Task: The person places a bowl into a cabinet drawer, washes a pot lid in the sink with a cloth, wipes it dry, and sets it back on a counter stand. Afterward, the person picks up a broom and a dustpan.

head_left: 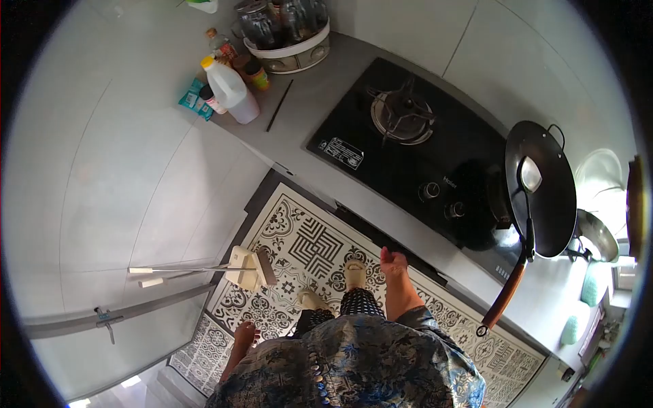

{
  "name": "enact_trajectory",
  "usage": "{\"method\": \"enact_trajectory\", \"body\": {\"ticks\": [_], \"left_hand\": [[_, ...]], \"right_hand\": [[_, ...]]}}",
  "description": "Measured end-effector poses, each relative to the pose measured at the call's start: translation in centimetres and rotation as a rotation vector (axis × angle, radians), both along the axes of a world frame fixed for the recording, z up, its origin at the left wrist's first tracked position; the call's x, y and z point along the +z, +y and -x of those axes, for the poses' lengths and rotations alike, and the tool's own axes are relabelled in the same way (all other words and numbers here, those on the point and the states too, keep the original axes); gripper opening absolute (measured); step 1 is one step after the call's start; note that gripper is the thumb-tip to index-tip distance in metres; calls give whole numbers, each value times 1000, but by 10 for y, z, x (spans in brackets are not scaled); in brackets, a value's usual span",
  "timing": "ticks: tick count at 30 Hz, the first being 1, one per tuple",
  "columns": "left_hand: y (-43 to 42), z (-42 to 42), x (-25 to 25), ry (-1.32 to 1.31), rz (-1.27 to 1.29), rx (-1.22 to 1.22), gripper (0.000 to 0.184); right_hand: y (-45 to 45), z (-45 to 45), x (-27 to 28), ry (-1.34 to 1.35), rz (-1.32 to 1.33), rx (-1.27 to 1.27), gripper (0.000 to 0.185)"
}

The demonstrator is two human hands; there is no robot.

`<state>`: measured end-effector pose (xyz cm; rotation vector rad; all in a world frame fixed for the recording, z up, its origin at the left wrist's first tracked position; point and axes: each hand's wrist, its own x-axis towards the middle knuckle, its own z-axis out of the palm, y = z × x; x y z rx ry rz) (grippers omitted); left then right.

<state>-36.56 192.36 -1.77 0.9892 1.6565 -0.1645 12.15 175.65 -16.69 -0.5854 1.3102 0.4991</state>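
Observation:
My left hand (246, 334) hangs low at the left of my body, over the patterned mat (316, 245), with its fingers loosely curled and partly apart. In front of my body on the right, my right hand (394, 261) is held near the counter's front edge, its fingers bent together; anything inside them is hidden. The black gas stove (381, 163) lies beyond it. On the stove's right side rests a black wok (554, 183) with a wooden handle, and a metal ladle (530, 175) lies in it. Neither hand touches the stove or wok.
A white jug (232, 92), small bottles and a basket (292, 58) of glass jars stand at the counter's left end. A dark stick (280, 105) lies beside them. A brush and dustpan (243, 268) are on the floor. A smaller pan (598, 234) is at far right.

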Motion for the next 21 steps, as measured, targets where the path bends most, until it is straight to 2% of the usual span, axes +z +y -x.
{"method": "enact_trajectory", "body": {"ticks": [3, 4, 5, 6, 7, 8, 9, 10, 11, 12, 13, 14, 16, 18, 20, 21], "left_hand": [[-3, -15, 12, 78, -48, -103, 37], [-6, -30, 30, 130, -92, -74, 27], [-4, -22, 19, 116, -140, -175, 24], [-4, -8, 11, 97, -210, -374, 21], [-2, 11, -4, 113, -396, -772, 18], [2, 28, -20, 157, -678, -1202, 16], [3, 39, -32, 203, -898, -1429, 14], [16, 54, -55, 152, -641, -1339, 18], [19, 59, -62, 158, -559, -1259, 19], [21, 58, -65, 175, -490, -1136, 19], [28, 57, -67, 179, -450, -1053, 19], [37, 58, -71, 178, -425, -1000, 19], [63, 57, -77, 157, -394, -966, 20], [92, 55, -81, 140, -368, -986, 20], [119, 52, -88, 125, -362, -1034, 20], [129, 50, -92, 119, -361, -1067, 21]], "right_hand": [[13, -13, 25, -129, -1, 111, 14], [9, -19, 8, -187, -129, 122, 16], [11, -16, 16, -198, -136, 130, 16], [13, -13, 22, -326, -210, 113, 17], [15, -15, 30, -467, -285, 81, 19], [13, -20, 18, -439, -376, 126, 19], [8, -27, -4, -452, -415, 250, 21], [8, -25, -19, -423, -385, 179, 20], [18, -19, 10, -221, -121, 151, 21], [18, -6, 18, -399, -85, 205, 24], [13, 3, 26, -412, -75, 162, 24], [10, 15, 34, -441, -43, 302, 25], [1, 40, 50, -457, -1, 514, 26], [-38, 69, 18, -456, -169, 697, 28], [-74, 120, 13, -447, -35, 688, 27], [-97, 153, 34, -422, 37, 740, 23]]}}
